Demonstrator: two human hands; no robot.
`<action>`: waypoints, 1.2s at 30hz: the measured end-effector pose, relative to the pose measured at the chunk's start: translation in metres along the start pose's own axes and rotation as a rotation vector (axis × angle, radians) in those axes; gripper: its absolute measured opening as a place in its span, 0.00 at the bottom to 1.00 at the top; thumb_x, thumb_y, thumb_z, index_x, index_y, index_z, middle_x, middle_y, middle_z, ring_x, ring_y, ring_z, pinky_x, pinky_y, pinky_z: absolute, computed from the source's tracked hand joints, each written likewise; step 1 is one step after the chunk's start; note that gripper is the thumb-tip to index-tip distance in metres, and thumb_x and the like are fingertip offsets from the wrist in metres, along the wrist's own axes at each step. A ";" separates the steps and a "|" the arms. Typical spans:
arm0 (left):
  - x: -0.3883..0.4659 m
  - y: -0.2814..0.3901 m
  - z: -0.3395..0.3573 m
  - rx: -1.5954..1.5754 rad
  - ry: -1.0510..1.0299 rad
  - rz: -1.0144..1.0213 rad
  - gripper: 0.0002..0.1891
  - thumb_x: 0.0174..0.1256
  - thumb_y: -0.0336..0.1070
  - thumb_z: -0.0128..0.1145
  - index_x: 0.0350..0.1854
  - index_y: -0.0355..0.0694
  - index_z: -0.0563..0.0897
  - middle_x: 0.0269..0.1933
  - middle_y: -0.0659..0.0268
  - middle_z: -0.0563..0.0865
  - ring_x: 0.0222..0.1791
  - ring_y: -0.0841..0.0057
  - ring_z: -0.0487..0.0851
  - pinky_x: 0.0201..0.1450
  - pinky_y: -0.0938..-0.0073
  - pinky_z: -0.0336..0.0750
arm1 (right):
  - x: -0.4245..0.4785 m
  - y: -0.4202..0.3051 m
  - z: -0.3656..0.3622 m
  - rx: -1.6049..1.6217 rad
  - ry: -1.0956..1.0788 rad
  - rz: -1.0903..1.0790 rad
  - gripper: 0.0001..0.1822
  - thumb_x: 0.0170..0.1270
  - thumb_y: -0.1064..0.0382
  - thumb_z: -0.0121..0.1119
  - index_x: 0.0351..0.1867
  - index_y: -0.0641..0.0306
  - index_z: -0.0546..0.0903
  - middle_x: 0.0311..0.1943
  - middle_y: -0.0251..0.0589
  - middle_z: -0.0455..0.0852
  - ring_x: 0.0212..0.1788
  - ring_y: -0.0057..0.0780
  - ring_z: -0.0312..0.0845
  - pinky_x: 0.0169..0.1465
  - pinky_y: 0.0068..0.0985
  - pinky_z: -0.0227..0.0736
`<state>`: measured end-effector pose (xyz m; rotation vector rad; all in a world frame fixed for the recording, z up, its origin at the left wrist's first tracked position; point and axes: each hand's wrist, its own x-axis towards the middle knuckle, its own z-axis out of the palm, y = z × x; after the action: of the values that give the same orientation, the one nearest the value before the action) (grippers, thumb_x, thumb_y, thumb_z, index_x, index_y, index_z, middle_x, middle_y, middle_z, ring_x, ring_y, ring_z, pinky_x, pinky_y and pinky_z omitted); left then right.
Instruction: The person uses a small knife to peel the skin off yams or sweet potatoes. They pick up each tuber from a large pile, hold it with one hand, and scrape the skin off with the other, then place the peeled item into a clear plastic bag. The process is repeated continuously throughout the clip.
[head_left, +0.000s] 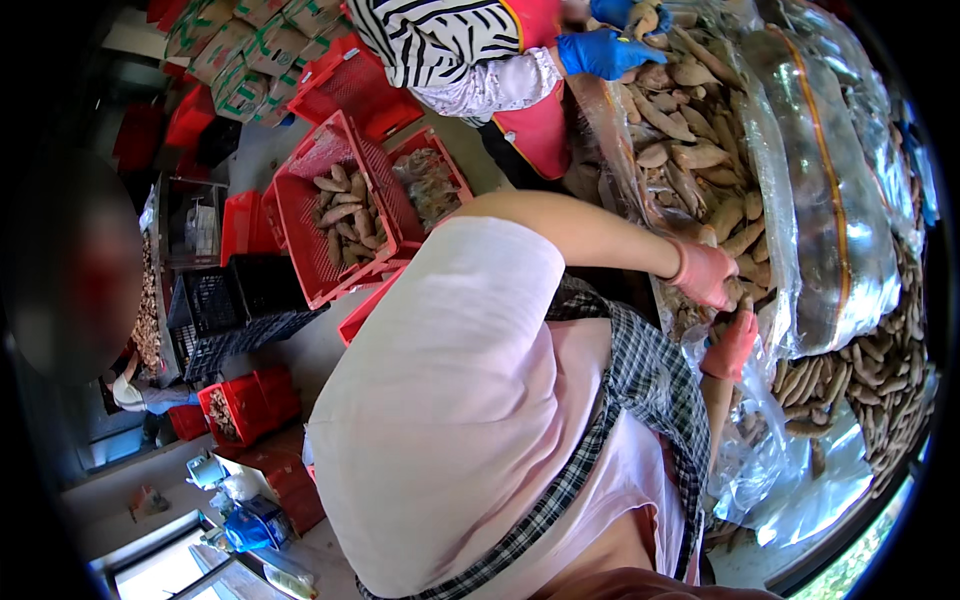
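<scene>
Sweet potatoes, apparently, lie in a long heap (697, 154) in a plastic-lined sack or bin. My left hand (705, 274), in a pink glove, reaches in at the heap's near end, fingers closed round a sweet potato (733, 291). Just below it in the picture, my right hand (731, 349), gloved alike, is closed on a root, its fingertips near those of the left. How far one root spans both hands is partly hidden. Clear plastic sheeting (757, 450) hangs beneath my right forearm. My checked apron (652, 367) is close to both hands.
A co-worker's blue-gloved hand (607, 54) is at the heap's far end. Red crates, one (300, 247) holding sweet potatoes, stand behind me, with black crates (240, 300) beyond. A bulging plastic-wrapped bundle (810, 195) and more loose roots (892, 382) lie past the heap.
</scene>
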<state>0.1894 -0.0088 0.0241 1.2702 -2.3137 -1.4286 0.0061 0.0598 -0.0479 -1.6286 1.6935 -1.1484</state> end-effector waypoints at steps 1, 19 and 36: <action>-0.003 -0.004 0.005 -0.033 0.073 0.016 0.38 0.52 0.57 0.62 0.60 0.32 0.73 0.46 0.45 0.84 0.48 0.53 0.83 0.50 0.62 0.76 | 0.004 0.003 0.003 -0.257 -0.039 -0.055 0.15 0.65 0.58 0.55 0.43 0.69 0.80 0.34 0.49 0.81 0.38 0.47 0.76 0.44 0.43 0.70; -0.012 -0.072 0.009 -1.853 -0.446 -0.194 0.24 0.68 0.58 0.50 0.57 0.48 0.75 0.42 0.66 0.83 0.35 0.72 0.81 0.27 0.77 0.71 | 0.030 -0.041 0.020 0.681 -0.102 0.725 0.14 0.69 0.57 0.53 0.48 0.64 0.78 0.38 0.33 0.82 0.39 0.24 0.77 0.40 0.24 0.74; -0.022 -0.036 0.000 -1.158 -0.058 0.093 0.21 0.69 0.42 0.57 0.57 0.38 0.70 0.31 0.72 0.76 0.26 0.88 0.70 0.29 0.86 0.66 | 0.000 -0.093 -0.003 -0.561 0.063 -0.219 0.21 0.55 0.69 0.58 0.53 0.55 0.78 0.44 0.39 0.83 0.43 0.40 0.82 0.42 0.33 0.79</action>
<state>0.2245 0.0003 0.0021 0.7144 -1.0766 -2.2044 0.0533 0.0681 0.0324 -2.1759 2.0425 -0.8663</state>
